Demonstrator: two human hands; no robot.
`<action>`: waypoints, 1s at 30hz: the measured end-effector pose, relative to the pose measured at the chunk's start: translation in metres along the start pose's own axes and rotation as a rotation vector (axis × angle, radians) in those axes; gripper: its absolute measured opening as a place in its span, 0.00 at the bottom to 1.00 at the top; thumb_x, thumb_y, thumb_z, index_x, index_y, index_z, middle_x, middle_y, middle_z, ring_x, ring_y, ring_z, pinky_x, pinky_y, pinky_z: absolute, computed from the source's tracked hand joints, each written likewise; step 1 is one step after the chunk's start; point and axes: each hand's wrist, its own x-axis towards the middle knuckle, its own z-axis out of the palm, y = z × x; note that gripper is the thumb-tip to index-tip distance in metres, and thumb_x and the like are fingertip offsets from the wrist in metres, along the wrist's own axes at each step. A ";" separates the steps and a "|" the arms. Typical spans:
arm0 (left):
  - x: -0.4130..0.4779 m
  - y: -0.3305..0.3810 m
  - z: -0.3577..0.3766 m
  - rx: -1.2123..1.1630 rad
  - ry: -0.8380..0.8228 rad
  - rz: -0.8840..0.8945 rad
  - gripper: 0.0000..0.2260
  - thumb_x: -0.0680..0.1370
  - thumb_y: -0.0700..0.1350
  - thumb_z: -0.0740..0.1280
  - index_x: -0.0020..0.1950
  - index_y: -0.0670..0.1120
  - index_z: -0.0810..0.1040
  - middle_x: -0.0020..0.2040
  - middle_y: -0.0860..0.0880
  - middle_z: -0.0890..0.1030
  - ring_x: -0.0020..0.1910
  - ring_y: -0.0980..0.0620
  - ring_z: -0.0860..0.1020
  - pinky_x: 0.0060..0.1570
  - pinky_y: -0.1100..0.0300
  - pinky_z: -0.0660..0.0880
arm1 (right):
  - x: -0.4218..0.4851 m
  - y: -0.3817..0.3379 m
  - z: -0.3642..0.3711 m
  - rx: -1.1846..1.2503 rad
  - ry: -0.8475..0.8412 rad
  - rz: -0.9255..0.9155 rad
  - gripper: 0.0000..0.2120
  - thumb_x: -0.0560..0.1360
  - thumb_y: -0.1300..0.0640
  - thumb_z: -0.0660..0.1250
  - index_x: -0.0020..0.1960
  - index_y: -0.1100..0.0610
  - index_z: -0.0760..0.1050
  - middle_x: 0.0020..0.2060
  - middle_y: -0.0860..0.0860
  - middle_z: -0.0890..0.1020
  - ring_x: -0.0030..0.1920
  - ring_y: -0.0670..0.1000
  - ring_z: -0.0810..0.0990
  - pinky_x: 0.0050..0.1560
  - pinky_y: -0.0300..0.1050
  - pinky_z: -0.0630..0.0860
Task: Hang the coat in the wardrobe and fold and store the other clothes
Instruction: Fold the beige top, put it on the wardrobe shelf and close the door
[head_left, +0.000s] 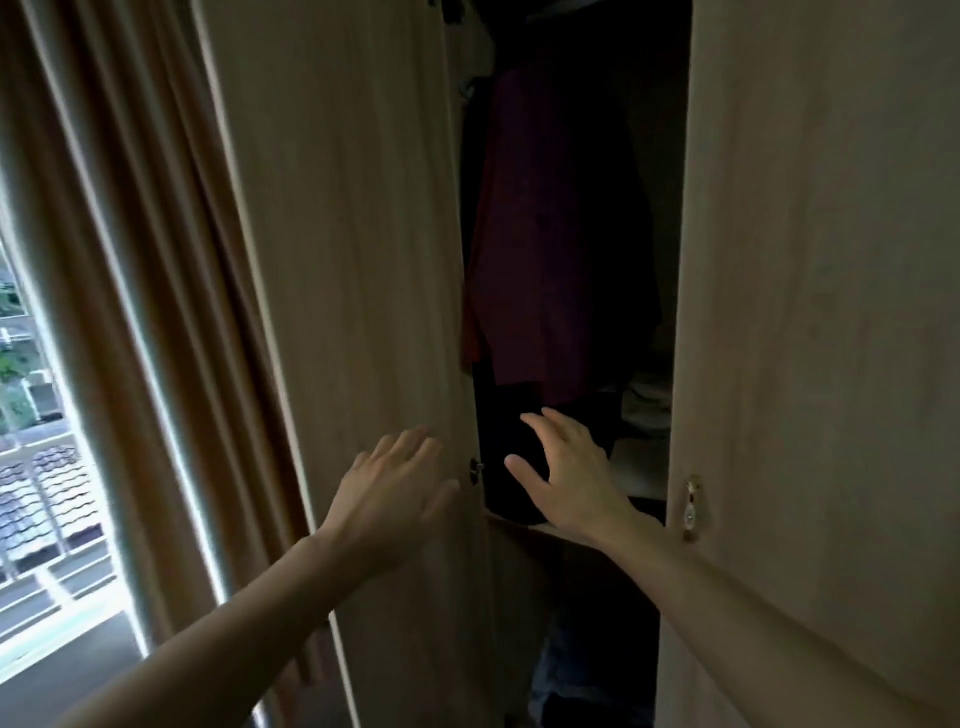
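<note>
The wardrobe (571, 260) stands partly open, a dark gap showing between its two pale doors. Inside the gap, a dark reddish garment (550, 234) hangs at about 12 o'clock from the hands; whether it is the coat of the task cannot be told, and the interior is too dim to make out the rail. Below it sits a black bundle (511, 467) on a shelf (639, 462), with pale folded items (647, 402) further in at 2 o'clock.

The left hand (395, 493) lies flat, fingers spread, against the face of the left door (337, 260), just at 9 o'clock of its small knob (475, 470). The right hand (566, 467) is spread wide and empty, reaching into the gap in front of the black bundle; whether it touches anything cannot be told. Neither hand holds clothing.

The step in hand looks like working the doors, though whether to open or close them is not clear. To do it well, the left palm should press near the free edge by the knob, where leverage is best, rather than toward the hinge. The right hand should clear the gap before either door swings, or catch the edge of the right door (810, 312) near its latch plate (691, 506) at 3 o'clock. The curtain (156, 260) and window (41, 441) lie at 9 o'clock, just beside the left door, so a full swing may brush the fabric.
</note>
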 end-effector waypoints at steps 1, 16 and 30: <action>0.000 -0.011 -0.005 -0.003 0.019 -0.021 0.31 0.76 0.65 0.49 0.74 0.51 0.67 0.75 0.50 0.67 0.70 0.47 0.69 0.65 0.49 0.70 | 0.005 -0.008 0.003 0.006 -0.003 -0.008 0.31 0.80 0.37 0.55 0.79 0.49 0.56 0.79 0.52 0.57 0.78 0.53 0.52 0.76 0.55 0.55; 0.011 -0.166 -0.032 -0.069 0.412 -0.126 0.29 0.79 0.58 0.57 0.77 0.49 0.61 0.79 0.46 0.60 0.75 0.43 0.62 0.60 0.46 0.74 | 0.071 -0.123 0.065 0.023 -0.005 -0.112 0.31 0.81 0.40 0.57 0.79 0.51 0.55 0.79 0.50 0.57 0.78 0.49 0.52 0.77 0.50 0.54; 0.069 -0.192 -0.009 -0.413 0.490 0.091 0.33 0.78 0.33 0.66 0.74 0.45 0.47 0.74 0.25 0.55 0.61 0.20 0.71 0.38 0.43 0.80 | 0.092 -0.139 0.078 -0.050 0.016 -0.032 0.29 0.81 0.43 0.60 0.78 0.50 0.57 0.78 0.48 0.58 0.77 0.48 0.54 0.72 0.41 0.51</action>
